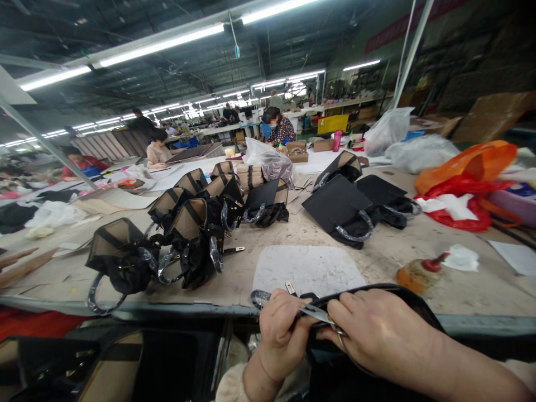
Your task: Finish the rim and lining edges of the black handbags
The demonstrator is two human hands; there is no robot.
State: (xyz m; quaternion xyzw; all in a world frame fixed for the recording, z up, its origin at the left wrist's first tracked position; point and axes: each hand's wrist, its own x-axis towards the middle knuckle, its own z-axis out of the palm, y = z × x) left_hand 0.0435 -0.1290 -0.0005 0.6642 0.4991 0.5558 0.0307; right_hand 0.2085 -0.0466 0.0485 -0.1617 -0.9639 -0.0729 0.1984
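Both my hands work at the table's near edge on a black handbag (372,291). My left hand (282,332) is closed, pinching the bag's rim near a small metal clasp (290,288). My right hand (377,329) is closed on a thin metal tool (316,314) that lies across the bag's edge, with a metal ring at its fingers. A plastic-wrapped handle (260,297) curls out left of my left hand. A white mat (307,269) lies on the table just beyond the bag.
Several black and tan handbags (188,229) stand in rows left of centre, and flat black bags (347,206) lie to the right. A glue bottle (419,272) lies on its side at right, near red and orange plastic bags (464,178). Other people work at distant tables.
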